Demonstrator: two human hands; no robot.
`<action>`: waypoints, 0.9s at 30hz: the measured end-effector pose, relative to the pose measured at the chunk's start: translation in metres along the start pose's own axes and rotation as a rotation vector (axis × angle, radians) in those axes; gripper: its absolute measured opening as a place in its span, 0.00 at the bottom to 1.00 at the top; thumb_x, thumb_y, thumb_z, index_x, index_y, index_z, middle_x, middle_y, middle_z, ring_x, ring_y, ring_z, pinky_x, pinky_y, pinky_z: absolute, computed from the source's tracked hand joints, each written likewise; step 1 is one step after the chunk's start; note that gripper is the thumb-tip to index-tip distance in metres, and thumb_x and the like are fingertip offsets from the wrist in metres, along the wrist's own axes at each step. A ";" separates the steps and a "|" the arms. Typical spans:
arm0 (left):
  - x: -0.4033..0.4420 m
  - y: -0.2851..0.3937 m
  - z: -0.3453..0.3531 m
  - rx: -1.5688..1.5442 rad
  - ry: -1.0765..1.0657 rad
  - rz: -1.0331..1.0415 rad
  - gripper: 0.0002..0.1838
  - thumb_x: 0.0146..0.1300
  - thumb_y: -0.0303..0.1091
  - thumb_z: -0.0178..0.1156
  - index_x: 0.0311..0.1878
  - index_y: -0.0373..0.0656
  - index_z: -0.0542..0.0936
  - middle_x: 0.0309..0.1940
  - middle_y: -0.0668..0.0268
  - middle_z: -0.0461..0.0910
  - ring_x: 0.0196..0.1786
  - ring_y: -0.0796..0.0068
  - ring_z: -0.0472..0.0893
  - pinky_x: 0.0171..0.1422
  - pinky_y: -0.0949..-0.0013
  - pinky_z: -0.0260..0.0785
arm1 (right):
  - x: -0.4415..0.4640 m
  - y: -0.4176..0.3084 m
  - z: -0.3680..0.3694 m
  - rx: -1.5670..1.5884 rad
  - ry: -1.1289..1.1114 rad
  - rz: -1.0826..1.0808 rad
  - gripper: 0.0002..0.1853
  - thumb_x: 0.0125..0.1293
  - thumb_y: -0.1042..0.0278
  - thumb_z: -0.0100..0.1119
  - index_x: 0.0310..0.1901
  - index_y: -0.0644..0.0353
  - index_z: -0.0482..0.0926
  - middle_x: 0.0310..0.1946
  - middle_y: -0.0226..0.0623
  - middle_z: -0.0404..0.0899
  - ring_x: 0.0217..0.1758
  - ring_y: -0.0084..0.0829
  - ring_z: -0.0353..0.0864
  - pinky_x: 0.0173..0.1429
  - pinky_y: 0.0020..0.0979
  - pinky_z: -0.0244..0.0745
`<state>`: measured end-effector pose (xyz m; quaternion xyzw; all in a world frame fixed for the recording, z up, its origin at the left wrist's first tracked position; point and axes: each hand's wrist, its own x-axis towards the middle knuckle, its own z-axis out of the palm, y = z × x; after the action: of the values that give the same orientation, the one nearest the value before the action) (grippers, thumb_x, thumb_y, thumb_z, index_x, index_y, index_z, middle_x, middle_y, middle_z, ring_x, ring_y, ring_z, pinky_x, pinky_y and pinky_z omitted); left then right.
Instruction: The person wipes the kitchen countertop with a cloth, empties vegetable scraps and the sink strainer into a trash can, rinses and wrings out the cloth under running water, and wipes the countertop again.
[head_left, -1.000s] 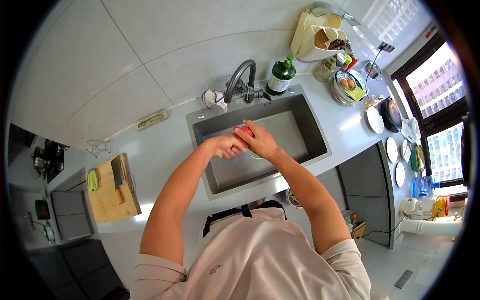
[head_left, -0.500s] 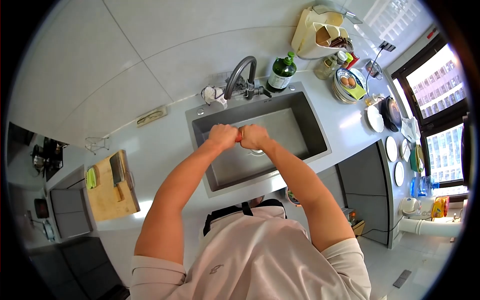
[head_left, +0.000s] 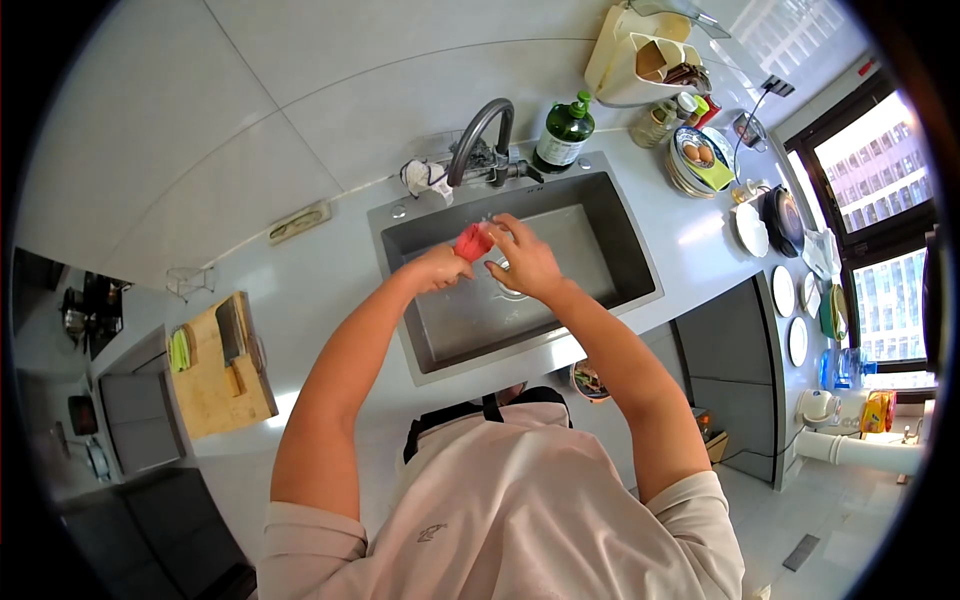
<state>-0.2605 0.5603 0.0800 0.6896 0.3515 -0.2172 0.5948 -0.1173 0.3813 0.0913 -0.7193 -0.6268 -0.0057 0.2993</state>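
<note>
Over the sink (head_left: 420, 345), my left hand (head_left: 437, 268) is closed around a crumpled red cloth (head_left: 473, 242), which bulges out past the thumb side. My right hand (head_left: 526, 258) is just right of it, fingers spread and curved, with the fingertips at the cloth's edge; whether they touch it I cannot tell. Behind both hands the dark curved faucet (head_left: 487, 130) arches over the sink's back rim. Part of the drain (head_left: 512, 293) shows below my right hand.
A green pump bottle (head_left: 563, 135) and a white cloth (head_left: 428, 180) flank the faucet. On the left, a cutting board (head_left: 205, 390) carries a cleaver (head_left: 231, 335) and green vegetables (head_left: 180, 350). Stacked bowls with eggs (head_left: 698, 153) and white plates (head_left: 783, 291) stand on the right.
Both fists were together around the red cloth. My right hand has since opened and come off it, while my left keeps hold and more of the cloth shows.
</note>
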 end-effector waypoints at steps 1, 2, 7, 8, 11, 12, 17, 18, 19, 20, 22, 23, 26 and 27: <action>-0.002 0.001 -0.006 -0.136 -0.135 -0.066 0.16 0.63 0.37 0.71 0.28 0.51 0.71 0.16 0.75 0.66 0.15 0.81 0.61 0.18 0.71 0.50 | -0.001 0.001 -0.002 -0.068 0.056 -0.118 0.38 0.56 0.64 0.75 0.70 0.45 0.72 0.65 0.43 0.75 0.59 0.45 0.83 0.50 0.45 0.85; -0.005 0.001 -0.009 -0.271 -0.272 -0.130 0.19 0.64 0.38 0.71 0.26 0.52 0.68 0.15 0.79 0.61 0.15 0.86 0.56 0.18 0.74 0.44 | 0.001 0.001 -0.001 -0.086 0.100 -0.199 0.36 0.57 0.64 0.75 0.68 0.44 0.73 0.63 0.42 0.76 0.58 0.43 0.83 0.49 0.44 0.85; -0.014 0.012 0.004 -0.349 -0.628 -0.127 0.22 0.64 0.37 0.69 0.23 0.53 0.64 0.15 0.79 0.59 0.15 0.87 0.55 0.18 0.74 0.41 | 0.017 0.007 0.022 -0.017 0.120 -0.296 0.23 0.57 0.64 0.73 0.55 0.45 0.80 0.52 0.37 0.82 0.50 0.40 0.86 0.41 0.44 0.84; -0.014 0.012 0.005 -0.349 -0.658 -0.120 0.21 0.63 0.38 0.70 0.23 0.52 0.66 0.15 0.79 0.60 0.15 0.86 0.55 0.18 0.73 0.43 | 0.017 0.011 0.024 -0.074 0.020 -0.269 0.21 0.56 0.64 0.73 0.53 0.46 0.80 0.49 0.37 0.84 0.49 0.41 0.87 0.41 0.44 0.84; -0.010 0.013 0.014 0.285 -0.121 0.082 0.10 0.60 0.38 0.68 0.29 0.46 0.79 0.17 0.68 0.75 0.17 0.72 0.74 0.21 0.65 0.64 | 0.020 0.006 0.016 -0.233 -0.246 -0.171 0.14 0.56 0.63 0.71 0.45 0.47 0.81 0.41 0.35 0.86 0.42 0.43 0.89 0.39 0.44 0.83; -0.015 0.016 0.017 0.465 0.047 0.120 0.07 0.59 0.37 0.67 0.32 0.45 0.82 0.21 0.63 0.79 0.22 0.66 0.79 0.27 0.62 0.69 | 0.025 0.001 0.014 -0.281 -0.315 -0.132 0.12 0.57 0.63 0.69 0.43 0.47 0.81 0.37 0.34 0.87 0.39 0.44 0.89 0.39 0.44 0.83; -0.030 0.024 0.014 1.004 0.449 0.221 0.13 0.54 0.34 0.64 0.40 0.43 0.91 0.38 0.48 0.89 0.45 0.48 0.90 0.51 0.51 0.83 | 0.043 -0.029 0.015 -0.290 -0.598 0.242 0.12 0.59 0.65 0.63 0.45 0.49 0.85 0.40 0.44 0.89 0.46 0.47 0.90 0.48 0.46 0.85; -0.028 0.025 0.012 1.051 0.460 0.240 0.12 0.53 0.34 0.65 0.40 0.44 0.91 0.38 0.50 0.90 0.45 0.50 0.90 0.50 0.51 0.83 | 0.045 -0.030 0.017 -0.268 -0.607 0.298 0.13 0.60 0.65 0.62 0.46 0.50 0.86 0.42 0.47 0.89 0.48 0.48 0.90 0.50 0.47 0.85; -0.028 0.024 0.011 1.097 0.469 0.256 0.11 0.53 0.34 0.65 0.39 0.45 0.91 0.38 0.52 0.90 0.44 0.51 0.91 0.49 0.52 0.83 | 0.045 -0.033 0.019 -0.242 -0.618 0.354 0.14 0.61 0.65 0.61 0.48 0.50 0.87 0.43 0.49 0.89 0.50 0.49 0.90 0.53 0.48 0.85; -0.027 0.023 0.008 1.144 0.480 0.272 0.11 0.53 0.34 0.66 0.38 0.46 0.91 0.39 0.54 0.91 0.44 0.53 0.91 0.48 0.53 0.83 | 0.047 -0.034 0.021 -0.188 -0.624 0.408 0.15 0.60 0.65 0.60 0.48 0.52 0.87 0.44 0.52 0.89 0.51 0.51 0.89 0.55 0.49 0.84; -0.023 0.020 0.004 1.177 0.495 0.294 0.10 0.52 0.33 0.66 0.38 0.46 0.91 0.38 0.54 0.91 0.44 0.53 0.91 0.48 0.53 0.83 | 0.050 -0.039 0.021 -0.078 -0.638 0.515 0.17 0.59 0.66 0.59 0.49 0.55 0.88 0.46 0.56 0.88 0.54 0.55 0.88 0.59 0.50 0.83; -0.020 0.020 0.002 1.194 0.504 0.308 0.10 0.52 0.33 0.66 0.37 0.46 0.91 0.38 0.54 0.91 0.43 0.53 0.91 0.47 0.53 0.83 | 0.050 -0.040 0.022 -0.038 -0.612 0.557 0.17 0.59 0.66 0.58 0.48 0.57 0.88 0.47 0.57 0.88 0.55 0.56 0.87 0.60 0.50 0.83; -0.017 0.016 -0.002 1.240 0.536 0.389 0.09 0.54 0.32 0.65 0.37 0.45 0.91 0.36 0.53 0.90 0.42 0.52 0.91 0.45 0.53 0.83 | 0.046 -0.041 0.026 0.082 -0.542 0.664 0.17 0.57 0.66 0.58 0.46 0.61 0.88 0.49 0.61 0.87 0.57 0.60 0.85 0.62 0.51 0.81; -0.017 0.015 -0.003 1.244 0.551 0.414 0.09 0.54 0.32 0.65 0.37 0.45 0.90 0.36 0.52 0.90 0.41 0.52 0.91 0.44 0.52 0.83 | 0.045 -0.042 0.027 0.122 -0.523 0.688 0.18 0.56 0.66 0.58 0.46 0.62 0.87 0.49 0.61 0.86 0.57 0.61 0.85 0.62 0.51 0.81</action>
<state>-0.2606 0.5587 0.1026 0.9837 0.1617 -0.0779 0.0092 -0.1556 0.4351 0.1048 -0.8446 -0.4044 0.3139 0.1571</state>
